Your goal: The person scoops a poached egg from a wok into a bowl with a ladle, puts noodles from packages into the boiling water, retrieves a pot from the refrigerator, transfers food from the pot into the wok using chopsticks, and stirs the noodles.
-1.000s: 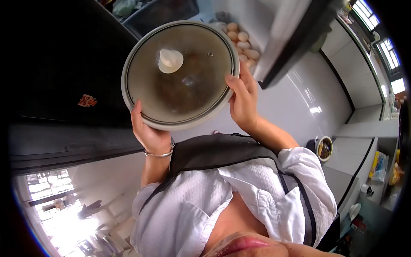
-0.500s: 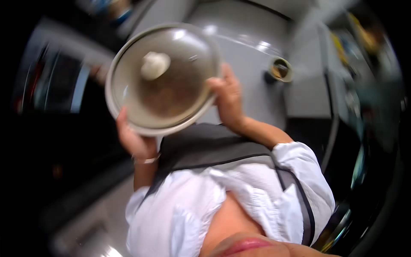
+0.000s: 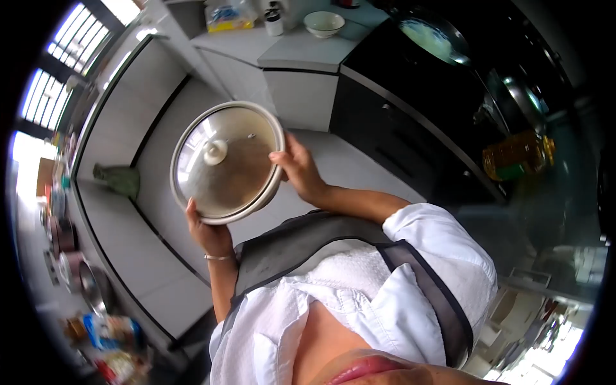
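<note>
Held out in front of my apron is a pale round pot (image 3: 264, 204) covered by a glass lid (image 3: 240, 174) with a white knob. The lid is cloudy, and brownish contents show dimly through it. My left hand (image 3: 210, 235), with a bracelet at the wrist, grips the near left rim, its thumb up over the edge. On the right side, my right hand (image 3: 301, 171) clasps the rim with the thumb on top. The fingers beneath the pot are hidden.
A black stove (image 3: 410, 83) at upper right bears a wok (image 3: 431, 40) with pale contents. An oil bottle (image 3: 513, 156) lies near it. A white bowl (image 3: 324, 24) stands on the far counter. Pans and packets crowd the left counter (image 3: 138, 295). A green bag (image 3: 119, 179) hangs by the cabinets.
My view has turned from a blurred floor area with a bin to the counters and stove. Both hands still hold the lidded pot, now lower in view.
</note>
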### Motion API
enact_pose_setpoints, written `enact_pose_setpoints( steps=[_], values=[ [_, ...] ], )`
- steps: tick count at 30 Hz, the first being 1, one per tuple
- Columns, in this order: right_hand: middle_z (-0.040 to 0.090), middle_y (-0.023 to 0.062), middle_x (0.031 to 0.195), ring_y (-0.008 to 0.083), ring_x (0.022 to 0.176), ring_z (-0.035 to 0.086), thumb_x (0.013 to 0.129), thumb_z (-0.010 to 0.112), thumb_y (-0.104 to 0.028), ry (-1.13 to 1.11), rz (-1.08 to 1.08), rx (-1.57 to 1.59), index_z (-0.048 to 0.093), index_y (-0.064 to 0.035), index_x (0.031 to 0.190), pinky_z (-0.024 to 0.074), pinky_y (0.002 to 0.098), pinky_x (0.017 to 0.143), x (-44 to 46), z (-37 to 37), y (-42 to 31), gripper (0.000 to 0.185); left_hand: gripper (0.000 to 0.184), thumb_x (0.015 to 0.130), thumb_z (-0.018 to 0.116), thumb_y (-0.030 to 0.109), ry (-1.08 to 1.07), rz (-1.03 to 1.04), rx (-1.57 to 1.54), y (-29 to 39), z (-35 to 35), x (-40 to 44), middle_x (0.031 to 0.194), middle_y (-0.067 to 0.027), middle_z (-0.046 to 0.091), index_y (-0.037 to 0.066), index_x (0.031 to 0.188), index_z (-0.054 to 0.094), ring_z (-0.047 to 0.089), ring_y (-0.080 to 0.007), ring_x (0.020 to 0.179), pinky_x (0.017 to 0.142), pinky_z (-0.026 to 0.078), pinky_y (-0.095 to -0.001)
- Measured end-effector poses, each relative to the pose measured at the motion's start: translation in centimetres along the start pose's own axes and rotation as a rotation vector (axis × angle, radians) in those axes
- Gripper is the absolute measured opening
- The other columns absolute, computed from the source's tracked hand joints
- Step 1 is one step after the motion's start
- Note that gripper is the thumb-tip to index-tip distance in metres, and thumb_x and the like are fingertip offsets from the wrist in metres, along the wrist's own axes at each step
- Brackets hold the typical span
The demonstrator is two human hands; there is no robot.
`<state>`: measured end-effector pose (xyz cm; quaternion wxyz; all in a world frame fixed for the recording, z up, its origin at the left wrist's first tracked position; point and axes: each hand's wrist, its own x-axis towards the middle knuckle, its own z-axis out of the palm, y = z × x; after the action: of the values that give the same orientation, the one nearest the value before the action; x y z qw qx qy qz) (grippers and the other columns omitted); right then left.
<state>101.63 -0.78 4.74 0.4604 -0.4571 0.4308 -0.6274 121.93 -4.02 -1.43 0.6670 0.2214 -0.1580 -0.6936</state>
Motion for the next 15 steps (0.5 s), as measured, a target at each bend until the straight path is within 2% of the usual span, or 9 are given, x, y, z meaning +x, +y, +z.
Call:
enact_pose_setpoints(
  steps=[1, 2, 6, 8, 15],
  values=[
    [0.047, -0.0022, 0.077, 0.0043, 0.064, 0.042, 0.082, 0.051, -0.017, 0.078, -0.097, 0.001, 0.045, -0.0039, 0.112, 0.0376, 0.0189, 0.056, 1.4, -1.0, 0.0, 0.033, 0.029, 0.088, 0.048, 0.022, -0.038, -0.059, 0.019, -0.8, 2.0, 2.3, 0.106, -0.0095, 0.056, 0.000, 0.107, 0.050, 0.053, -0.0197, 0.099, 0.089, 0.042, -0.0325],
    [0.046, -0.0031, 0.076, 0.0030, 0.059, 0.040, 0.082, 0.050, -0.018, 0.120, -0.086, 0.012, 0.044, -0.0037, 0.116, 0.0346, 0.0180, 0.050, 2.7, -2.7, 0.1, 0.037, 0.027, 0.088, 0.049, 0.021, -0.114, -0.091, 0.043, -2.0, 3.2, 4.9, 0.105, -0.0085, 0.056, 0.001, 0.106, 0.051, 0.053, -0.0187, 0.098, 0.089, 0.041, -0.0318],
    [0.048, -0.0021, 0.074, 0.0035, 0.054, 0.040, 0.082, 0.050, -0.020, 0.419, -0.268, -0.052, 0.046, -0.0035, 0.116, 0.0316, 0.0170, 0.046, 7.8, -7.5, -1.9, 0.039, 0.023, 0.086, 0.050, 0.020, -0.298, -0.275, 0.075, -7.6, 9.9, 13.6, 0.101, -0.0054, 0.055, 0.003, 0.102, 0.051, 0.052, -0.0150, 0.094, 0.086, 0.042, -0.0298],
    [0.049, -0.0020, 0.076, 0.0028, 0.055, 0.041, 0.082, 0.051, -0.023, 0.515, -0.250, -0.085, 0.046, -0.0039, 0.116, 0.0320, 0.0163, 0.046, 10.5, -10.4, -3.0, 0.039, 0.018, 0.086, 0.050, 0.016, -0.329, -0.307, 0.097, -10.8, 13.4, 17.6, 0.093, -0.0031, 0.054, 0.004, 0.098, 0.051, 0.052, -0.0136, 0.089, 0.083, 0.042, -0.0290],
    [0.050, -0.0005, 0.085, 0.0036, 0.060, 0.044, 0.082, 0.051, -0.025, 0.537, -0.238, -0.060, 0.042, -0.0045, 0.119, 0.0362, 0.0168, 0.047, 19.7, -18.5, -4.7, 0.043, 0.018, 0.086, 0.049, 0.013, -0.386, -0.386, 0.058, -18.5, 20.6, 26.5, 0.094, -0.0041, 0.053, 0.005, 0.101, 0.047, 0.052, -0.0150, 0.090, 0.082, 0.043, -0.0300]
  ],
)
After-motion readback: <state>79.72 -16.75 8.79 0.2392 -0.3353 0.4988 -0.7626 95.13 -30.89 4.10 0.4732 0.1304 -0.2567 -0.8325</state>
